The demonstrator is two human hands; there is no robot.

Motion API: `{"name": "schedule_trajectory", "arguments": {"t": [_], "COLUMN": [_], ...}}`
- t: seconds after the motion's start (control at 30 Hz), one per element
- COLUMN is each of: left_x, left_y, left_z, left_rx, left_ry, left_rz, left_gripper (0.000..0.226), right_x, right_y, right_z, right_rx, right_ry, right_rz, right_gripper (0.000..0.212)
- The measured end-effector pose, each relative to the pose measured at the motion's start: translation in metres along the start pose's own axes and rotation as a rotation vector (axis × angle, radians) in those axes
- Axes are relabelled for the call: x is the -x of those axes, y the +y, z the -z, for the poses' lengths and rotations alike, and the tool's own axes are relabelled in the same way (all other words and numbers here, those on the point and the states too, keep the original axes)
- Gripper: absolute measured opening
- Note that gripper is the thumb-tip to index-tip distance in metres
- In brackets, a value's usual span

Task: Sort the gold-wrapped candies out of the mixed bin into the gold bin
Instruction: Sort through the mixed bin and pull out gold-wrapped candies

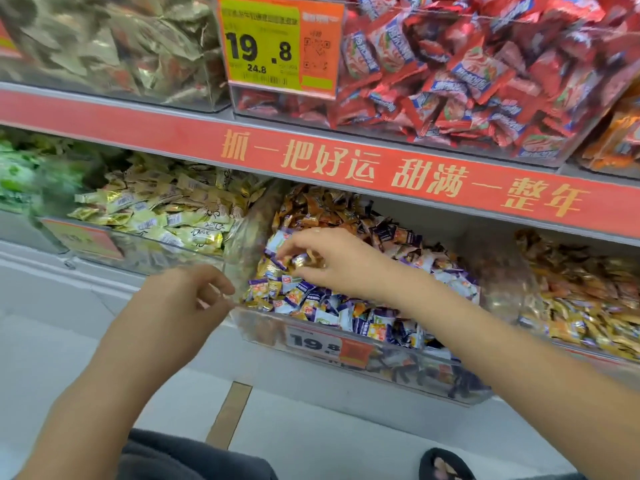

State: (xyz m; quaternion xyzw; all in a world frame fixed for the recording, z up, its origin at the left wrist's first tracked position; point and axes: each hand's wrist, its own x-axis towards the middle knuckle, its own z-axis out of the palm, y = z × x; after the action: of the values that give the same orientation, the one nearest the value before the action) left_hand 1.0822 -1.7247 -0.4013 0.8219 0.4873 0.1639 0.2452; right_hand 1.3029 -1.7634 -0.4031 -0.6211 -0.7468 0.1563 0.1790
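gold candy pinched above heaped mixed bin.

A red shelf strip with gold Chinese lettering is seen running across the view between two shelf levels. Above it, a clear bin of red-wrapped candies is stacked high, and a yellow-and-orange price tag — marked 19.8 — is fixed to its front left. To the left of that, a clear bin of dull metallic packets is shown, blurred. On the lower level, green packets are glimpsed at far left — too blurred to be made out. A pale floor with a tan stripe lies below.
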Motion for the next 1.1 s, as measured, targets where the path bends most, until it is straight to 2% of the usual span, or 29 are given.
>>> {"name": "schedule_trajectory", "arguments": {"t": [0.1,0.17,0.37,0.43,0.57,0.63,0.77,0.9,1.03,1.1], "left_x": [-0.003,-0.005,-0.007,-0.007,-0.011,-0.015,-0.022,-0.027,-0.029,-0.029], "left_y": [0.004,0.005,-0.007,-0.008,-0.006,-0.006,-0.006,-0.005,-0.003,-0.002], "left_z": [-0.004,-0.007,-0.002,-0.002,-0.003,-0.005,-0.007,-0.006,-0.006,-0.006], "left_rx": [-0.026,-0.021,-0.035,-0.022,-0.04,-0.062,-0.078,-0.098,-0.137,-0.126], "left_ry": [-0.054,-0.105,-0.202,-0.22,-0.23,-0.214,-0.181,-0.174,-0.179,-0.176], "left_rz": [-0.011,-0.008,0.048,0.056,0.055,0.053,0.058,0.077,0.081,0.092], "left_gripper": [0.006,0.006,0.015,0.017,0.022,0.026,0.015,0.006,0.017,0.018], "right_x": [-0.044,-0.056,-0.048,-0.046,-0.052,-0.056,-0.063,-0.064,-0.064,-0.063], "right_y": [-0.002,-0.002,0.014,0.014,0.012,0.012,0.008,0.003,0.0,0.0], "right_z": [-0.014,-0.021,-0.04,-0.042,-0.037,-0.038,-0.037,-0.03,-0.033,-0.035], "right_rx": [0.083,0.149,0.363,0.301,-0.089,-0.113,-0.147,-0.274,-0.302,-0.307], "right_ry": [-0.214,-0.3,-0.319,-0.346,-0.51,-0.556,-0.679,-0.784,-0.881,-0.902], "right_rz": [0.125,0.198,0.23,0.19,0.003,-0.02,-0.061,-0.245,-0.253,-0.271], "right_gripper": [0.037,0.042,0.051,0.052,0.048,0.045,0.042,0.035,0.057,0.06]}}
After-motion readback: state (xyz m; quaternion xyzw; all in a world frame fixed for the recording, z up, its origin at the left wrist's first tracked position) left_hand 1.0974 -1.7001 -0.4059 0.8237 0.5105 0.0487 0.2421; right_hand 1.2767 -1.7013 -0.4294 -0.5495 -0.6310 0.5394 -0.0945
